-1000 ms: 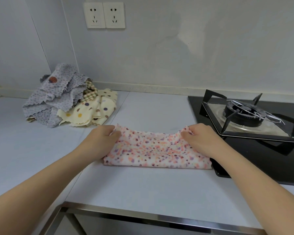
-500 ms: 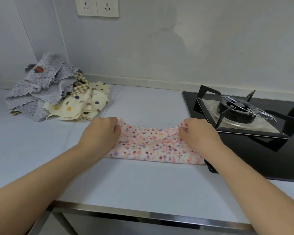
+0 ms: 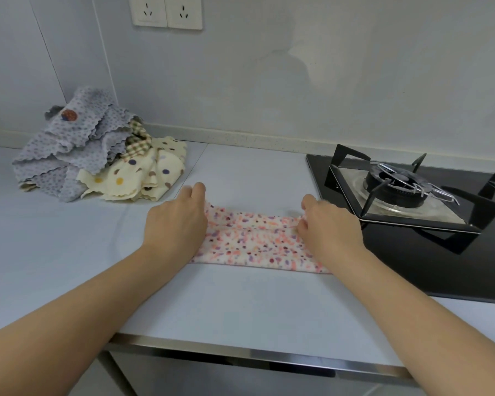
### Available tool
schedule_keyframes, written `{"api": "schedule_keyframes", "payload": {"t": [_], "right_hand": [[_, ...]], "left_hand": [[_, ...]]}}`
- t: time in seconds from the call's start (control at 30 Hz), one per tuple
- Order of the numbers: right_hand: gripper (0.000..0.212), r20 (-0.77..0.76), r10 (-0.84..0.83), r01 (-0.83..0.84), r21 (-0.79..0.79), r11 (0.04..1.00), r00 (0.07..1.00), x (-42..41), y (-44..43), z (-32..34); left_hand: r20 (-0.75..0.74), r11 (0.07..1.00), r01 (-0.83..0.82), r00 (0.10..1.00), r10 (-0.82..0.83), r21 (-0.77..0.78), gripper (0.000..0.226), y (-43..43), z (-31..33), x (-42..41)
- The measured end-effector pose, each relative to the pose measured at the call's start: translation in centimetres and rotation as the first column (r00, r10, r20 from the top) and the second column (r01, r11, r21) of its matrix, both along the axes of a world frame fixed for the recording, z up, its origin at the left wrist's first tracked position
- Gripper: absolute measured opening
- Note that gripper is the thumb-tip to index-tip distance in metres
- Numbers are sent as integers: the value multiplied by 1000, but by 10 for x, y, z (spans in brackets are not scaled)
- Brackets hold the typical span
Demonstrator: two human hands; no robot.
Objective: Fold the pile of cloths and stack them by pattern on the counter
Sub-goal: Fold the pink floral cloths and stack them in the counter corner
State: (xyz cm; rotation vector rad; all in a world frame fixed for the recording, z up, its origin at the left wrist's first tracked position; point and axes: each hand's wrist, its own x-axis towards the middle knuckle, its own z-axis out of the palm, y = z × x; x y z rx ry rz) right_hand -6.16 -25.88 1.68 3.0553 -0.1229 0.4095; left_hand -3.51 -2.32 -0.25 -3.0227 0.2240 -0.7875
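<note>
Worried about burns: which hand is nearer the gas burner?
Right. The right hand pinches the pink dotted cloth beside the gas burner; the left hand holds its opposite end, farther away.

left hand (image 3: 177,224): palm down, fingers curled, pinching the dotted cloth (image 3: 255,244) | right hand (image 3: 330,227): same grip, knuckles up | both forearms stretched forward

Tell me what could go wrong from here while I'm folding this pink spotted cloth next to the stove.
1. The pink spotted cloth ends right beside the gas hob, under your right-hand grip; pulled sideways, it could drag onto the black glass.
2. Your left-hand grip and the right one pinch only the far edge, so the fold may land crooked.
</note>
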Motion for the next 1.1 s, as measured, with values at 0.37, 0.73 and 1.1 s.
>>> {"api": "schedule_keyframes", "payload": {"t": [0.37,0.73,1.1], "right_hand": [[36,20,272,-272,132,953,962,-3,9,-7],[54,-203,356,-321,189,928,912,0,7,-7],[50,-175,483,-441,230,867,858,-1,20,-13]], "left_hand": [[9,922,382,924,-383,66,54,11,4,-4],[-516,858,513,727,-453,-32,65,6,1,-17],[-555,896,440,729,-400,-69,64,3,5,-19]]}}
